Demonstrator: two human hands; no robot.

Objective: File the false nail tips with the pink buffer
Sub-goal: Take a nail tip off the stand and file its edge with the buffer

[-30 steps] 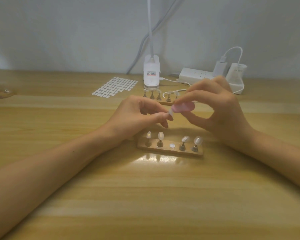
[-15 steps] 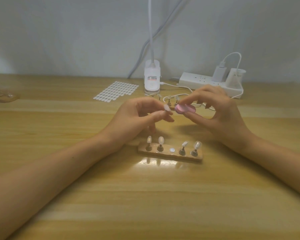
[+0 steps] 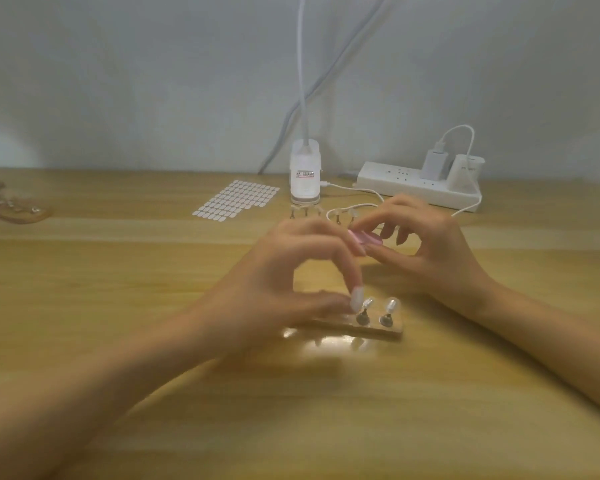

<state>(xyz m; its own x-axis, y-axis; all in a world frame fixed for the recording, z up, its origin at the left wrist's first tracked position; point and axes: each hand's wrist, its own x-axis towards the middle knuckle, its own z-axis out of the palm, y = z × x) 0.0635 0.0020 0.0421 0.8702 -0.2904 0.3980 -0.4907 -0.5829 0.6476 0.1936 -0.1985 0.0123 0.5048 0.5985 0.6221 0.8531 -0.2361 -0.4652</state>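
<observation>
My right hand pinches the small pink buffer between thumb and fingers, raised above the table. My left hand is lowered onto the near wooden holder. Its thumb and index finger are closed on a white false nail tip at the holder's middle position. Two more nail tips stand upright on pegs at the holder's right end. The left hand hides the tips on the holder's left half. The picture is blurred around the pinch.
A second holder with several tips stands behind my hands. Farther back are a white lamp base, a power strip with a charger and cable, and a sheet of adhesive tabs. A wooden piece lies far left.
My left hand has dropped from beside the buffer down to the near holder, carrying the nail tip. My right hand stays up with the buffer, shifted slightly.
</observation>
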